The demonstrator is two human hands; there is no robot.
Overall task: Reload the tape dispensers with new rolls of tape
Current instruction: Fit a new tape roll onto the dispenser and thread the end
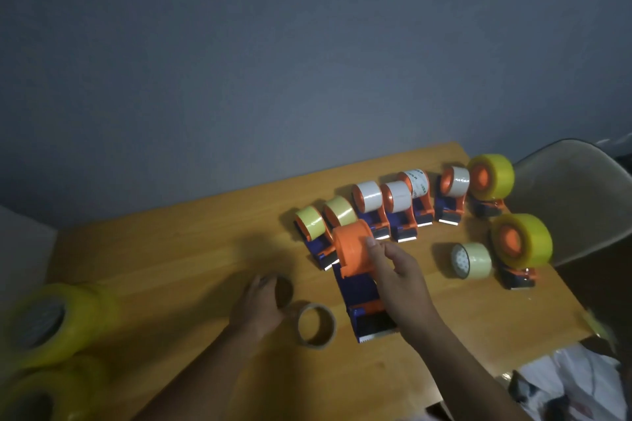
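Observation:
An orange and blue tape dispenser (355, 270) with a bare orange drum stands in the middle of the wooden table (171, 249). My right hand (400, 280) holds it from the right, thumb tip on the drum. My left hand (260, 304) grips an empty brown cardboard core (284, 290) on the table. A second empty core (316, 325) lies just right of that hand. A loose roll of clear tape (470, 260) lies to the right.
Several loaded dispensers (396, 202) stand in a row behind, two more with thick yellow rolls (523, 246) at the right. Big yellow tape rolls (51, 321) sit at the left edge. A chair (574, 202) stands right of the table.

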